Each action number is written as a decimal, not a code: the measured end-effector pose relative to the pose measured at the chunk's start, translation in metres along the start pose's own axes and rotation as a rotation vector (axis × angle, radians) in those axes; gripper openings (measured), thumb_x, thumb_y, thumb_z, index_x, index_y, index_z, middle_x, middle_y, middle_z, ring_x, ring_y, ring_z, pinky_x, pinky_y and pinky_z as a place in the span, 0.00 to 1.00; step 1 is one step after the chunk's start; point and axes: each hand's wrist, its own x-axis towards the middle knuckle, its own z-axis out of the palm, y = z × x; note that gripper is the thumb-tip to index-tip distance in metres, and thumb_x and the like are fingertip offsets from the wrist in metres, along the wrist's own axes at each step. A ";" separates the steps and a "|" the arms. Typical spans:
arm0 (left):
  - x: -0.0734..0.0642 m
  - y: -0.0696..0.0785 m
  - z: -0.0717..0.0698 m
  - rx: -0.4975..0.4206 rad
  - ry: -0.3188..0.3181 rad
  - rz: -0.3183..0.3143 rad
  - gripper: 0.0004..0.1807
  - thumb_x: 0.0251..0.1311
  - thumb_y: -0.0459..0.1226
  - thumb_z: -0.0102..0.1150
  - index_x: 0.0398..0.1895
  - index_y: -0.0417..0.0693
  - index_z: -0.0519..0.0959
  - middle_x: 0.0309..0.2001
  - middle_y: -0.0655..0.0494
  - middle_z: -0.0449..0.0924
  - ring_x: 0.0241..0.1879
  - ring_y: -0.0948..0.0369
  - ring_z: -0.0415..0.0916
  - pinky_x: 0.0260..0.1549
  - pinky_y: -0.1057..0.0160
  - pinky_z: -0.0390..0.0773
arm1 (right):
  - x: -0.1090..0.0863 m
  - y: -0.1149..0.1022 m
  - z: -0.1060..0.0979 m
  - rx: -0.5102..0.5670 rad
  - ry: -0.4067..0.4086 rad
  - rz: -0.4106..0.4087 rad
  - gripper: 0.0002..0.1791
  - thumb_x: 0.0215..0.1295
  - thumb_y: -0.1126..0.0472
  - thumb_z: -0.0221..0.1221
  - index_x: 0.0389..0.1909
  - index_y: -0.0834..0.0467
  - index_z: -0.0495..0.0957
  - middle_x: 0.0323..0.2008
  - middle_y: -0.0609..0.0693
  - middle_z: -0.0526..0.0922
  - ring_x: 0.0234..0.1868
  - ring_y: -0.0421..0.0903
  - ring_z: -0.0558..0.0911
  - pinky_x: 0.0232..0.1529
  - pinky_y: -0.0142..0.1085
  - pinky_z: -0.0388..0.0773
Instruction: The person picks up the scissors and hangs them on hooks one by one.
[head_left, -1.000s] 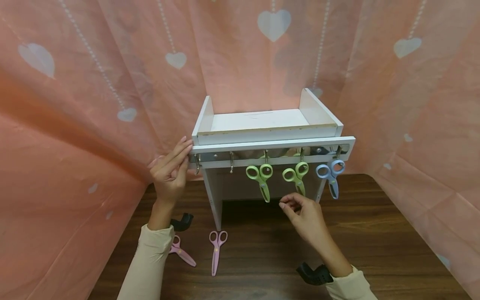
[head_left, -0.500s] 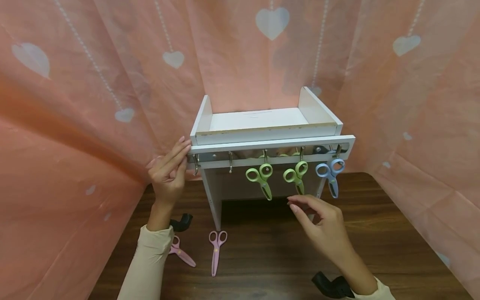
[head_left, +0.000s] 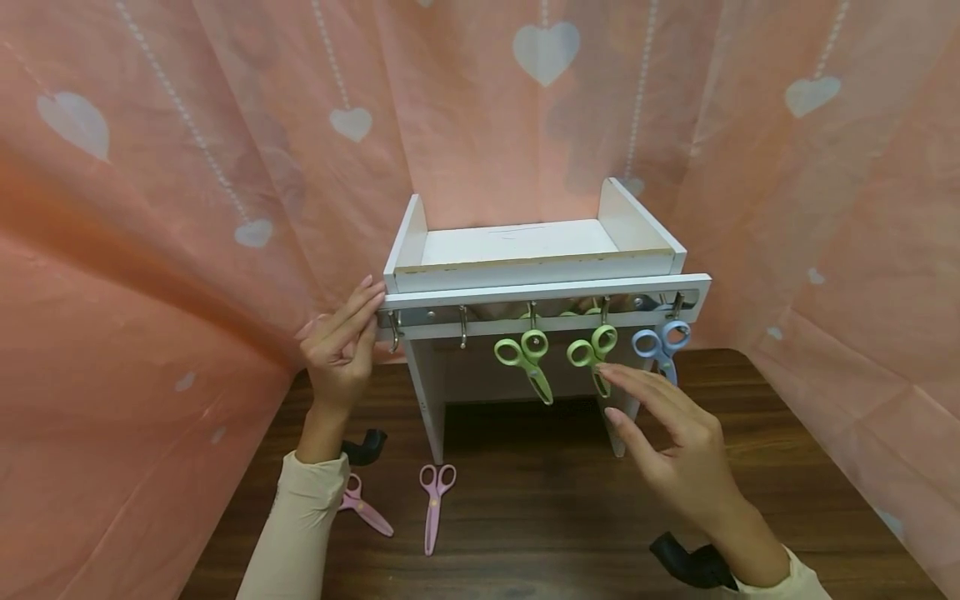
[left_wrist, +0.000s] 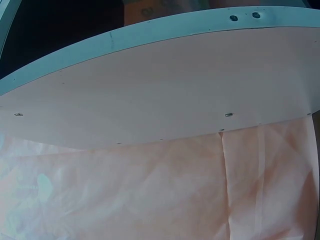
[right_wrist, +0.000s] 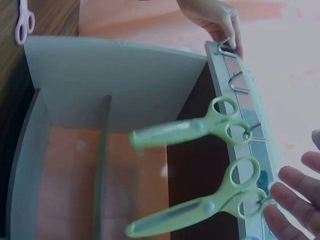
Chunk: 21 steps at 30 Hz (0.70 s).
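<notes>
My left hand point(head_left: 337, 350) holds the left end of a white hook rack point(head_left: 442, 329); the right wrist view also shows it at that end. My right hand point(head_left: 675, 450) is spread, its fingertips close to the lower part of the second green scissors point(head_left: 592, 350); contact is unclear. Those scissors hang from a hook by one handle loop. To their left hang the first green scissors point(head_left: 527, 358), and to their right the blue scissors point(head_left: 662, 342), partly behind my right hand. Two pink scissors, one upright point(head_left: 432, 508) and one slanted point(head_left: 367, 510), lie on the table.
Behind the rack stands a white shelf unit point(head_left: 525, 268) with raised sides. Two hooks at the rack's left, the outer hook point(head_left: 394, 331) and the inner hook point(head_left: 462, 325), hold nothing. A pink curtain with hearts point(head_left: 225, 125) surrounds the dark wooden table point(head_left: 540, 533).
My right hand has moved to the right and its fingers have spread apart. The first green scissors have swung slightly, their tip shifting right. My left hand stays at the rack's end.
</notes>
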 end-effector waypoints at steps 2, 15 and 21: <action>0.000 0.000 0.000 -0.011 -0.006 0.001 0.12 0.54 0.16 0.57 0.41 0.24 0.85 0.43 0.31 0.85 0.49 0.33 0.81 0.44 0.70 0.79 | 0.005 -0.001 -0.002 -0.010 0.023 -0.034 0.23 0.75 0.54 0.59 0.53 0.72 0.81 0.51 0.65 0.84 0.60 0.47 0.81 0.65 0.31 0.71; 0.000 -0.001 0.002 0.006 -0.020 0.016 0.12 0.55 0.17 0.57 0.42 0.24 0.85 0.44 0.31 0.85 0.49 0.33 0.81 0.35 0.70 0.75 | 0.026 0.009 -0.021 -0.136 0.109 -0.117 0.26 0.76 0.50 0.57 0.50 0.74 0.83 0.52 0.70 0.83 0.62 0.53 0.80 0.69 0.38 0.70; 0.002 -0.001 0.005 -0.001 -0.028 0.020 0.12 0.55 0.17 0.57 0.42 0.23 0.85 0.44 0.31 0.85 0.48 0.31 0.80 0.35 0.71 0.74 | 0.036 0.022 -0.032 -0.145 0.131 -0.158 0.25 0.76 0.52 0.58 0.49 0.73 0.83 0.53 0.71 0.82 0.61 0.59 0.80 0.67 0.37 0.72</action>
